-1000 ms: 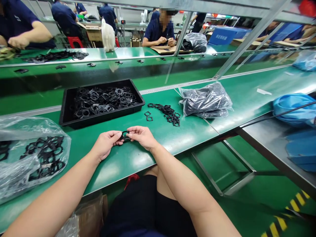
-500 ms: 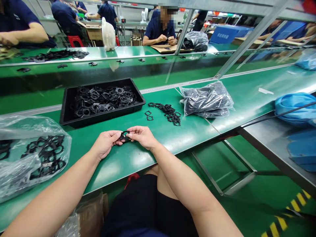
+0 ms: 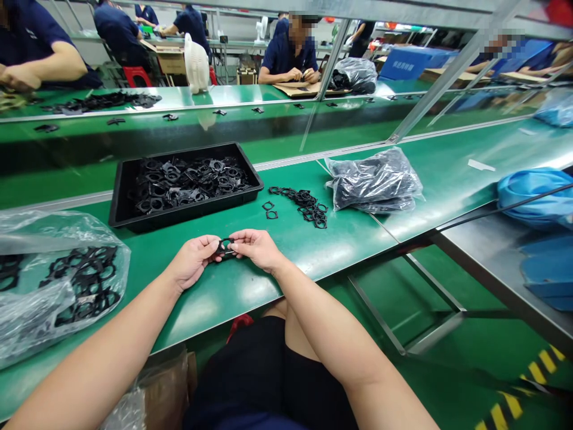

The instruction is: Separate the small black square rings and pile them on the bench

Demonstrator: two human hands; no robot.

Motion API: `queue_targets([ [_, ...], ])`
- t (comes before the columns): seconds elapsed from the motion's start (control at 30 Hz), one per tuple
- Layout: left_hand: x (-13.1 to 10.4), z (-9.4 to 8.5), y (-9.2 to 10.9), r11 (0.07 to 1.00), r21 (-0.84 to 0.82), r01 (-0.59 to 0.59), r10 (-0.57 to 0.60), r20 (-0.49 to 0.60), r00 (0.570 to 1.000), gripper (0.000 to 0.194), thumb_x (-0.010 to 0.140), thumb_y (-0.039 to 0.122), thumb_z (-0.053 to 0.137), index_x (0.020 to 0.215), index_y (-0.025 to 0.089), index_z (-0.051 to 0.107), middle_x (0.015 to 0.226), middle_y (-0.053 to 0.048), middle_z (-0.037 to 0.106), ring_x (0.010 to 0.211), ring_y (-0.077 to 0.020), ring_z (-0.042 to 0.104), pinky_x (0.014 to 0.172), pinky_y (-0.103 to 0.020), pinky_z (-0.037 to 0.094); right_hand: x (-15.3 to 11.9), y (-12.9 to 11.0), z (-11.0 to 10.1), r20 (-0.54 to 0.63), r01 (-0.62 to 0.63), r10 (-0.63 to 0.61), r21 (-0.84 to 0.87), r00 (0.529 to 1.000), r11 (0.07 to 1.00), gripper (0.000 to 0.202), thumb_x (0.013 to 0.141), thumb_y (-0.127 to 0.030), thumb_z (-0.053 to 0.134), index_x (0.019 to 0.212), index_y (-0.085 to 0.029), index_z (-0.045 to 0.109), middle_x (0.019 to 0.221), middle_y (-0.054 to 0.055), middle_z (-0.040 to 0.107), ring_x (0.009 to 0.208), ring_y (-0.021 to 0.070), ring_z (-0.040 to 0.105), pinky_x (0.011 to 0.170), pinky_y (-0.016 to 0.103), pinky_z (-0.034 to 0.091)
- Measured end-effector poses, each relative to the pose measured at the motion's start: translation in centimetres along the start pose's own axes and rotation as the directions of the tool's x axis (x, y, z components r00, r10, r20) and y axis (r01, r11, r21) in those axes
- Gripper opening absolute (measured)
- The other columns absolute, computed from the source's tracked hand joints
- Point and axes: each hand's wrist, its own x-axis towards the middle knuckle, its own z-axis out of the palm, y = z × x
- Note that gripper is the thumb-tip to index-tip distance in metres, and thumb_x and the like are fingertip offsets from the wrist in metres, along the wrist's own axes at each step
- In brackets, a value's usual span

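Between my two hands is a black ring-shaped plastic part, held just above the green tabletop. My left hand pinches its left end, and my right hand grips the right end with thumb and fingers. Behind my hands stands a black tray heaped with similar black parts. Right of the tray lies a loose pile of black rings, with two single rings just left of it.
An open clear plastic bag of black parts lies at my left. Filled clear bags sit right of the pile. Beyond a metal rail, a belt carries spaced small parts, with co-workers seated behind. A metal bench adjoins at right.
The held part has tilted slightly, its opening showing a little differently between my fingers. Small parts on the far belt have shifted slightly right. Both hands stay nearly in place.
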Motion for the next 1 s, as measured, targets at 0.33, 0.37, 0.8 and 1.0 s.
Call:
queue_targets([
  [0.33,-0.13,0.36,0.14,0.996,-0.042,0.078,-0.080,-0.064,0.995,0.035,0.060,0.033,0.082,0.084,0.011,0.068,0.079,-0.007,0.069,0.070,-0.0137,0.063,0.064,-0.023,0.051,0.01,0.28,0.00,-0.053,0.080,-0.082,-0.046,0.995,0.996,0.038,0.058,-0.034,0.080,0.088,-0.014,0.067,0.074,0.001,0.067,0.058,0.0080,0.057,0.055,0.022,0.048],
  [0.37,-0.16,0.35,0.20,0.996,-0.045,0.074,-0.077,-0.076,0.994,0.035,0.058,0.031,0.083,0.084,0.011,0.068,0.077,-0.006,0.068,0.068,-0.0132,0.063,0.063,-0.023,0.050,-0.01,0.27,0.01,-0.048,0.076,-0.079,-0.046,0.996,0.996,0.038,0.058,-0.034,0.080,0.088,-0.014,0.067,0.075,0.001,0.067,0.059,0.0082,0.057,0.055,0.023,0.048],
  [0.8,-0.05,0.34,0.17,1.000,-0.011,0.008,-0.009,-0.102,0.995,0.028,0.060,0.031,0.082,0.073,0.012,0.067,0.065,-0.001,0.061,0.059,-0.0084,0.054,0.057,-0.020,0.044,-0.18,0.14,0.02,-0.027,0.098,-0.098,0.004,0.995,0.995,0.041,0.057,-0.028,0.081,0.092,-0.014,0.065,0.064,-0.003,0.061,0.054,0.0069,0.054,0.055,0.022,0.045],
  [1.0,-0.04,-0.01,0.19,0.998,-0.026,0.065,-0.066,-0.045,0.997,0.034,0.060,0.028,0.081,0.088,0.012,0.069,0.074,-0.002,0.065,0.063,-0.0090,0.056,0.061,-0.021,0.047,-0.05,0.38,-0.14,-0.032,0.092,-0.094,-0.035,0.995,0.995,0.039,0.058,-0.030,0.081,0.090,-0.014,0.066,0.067,-0.003,0.061,0.054,0.0064,0.053,0.055,0.023,0.045],
])
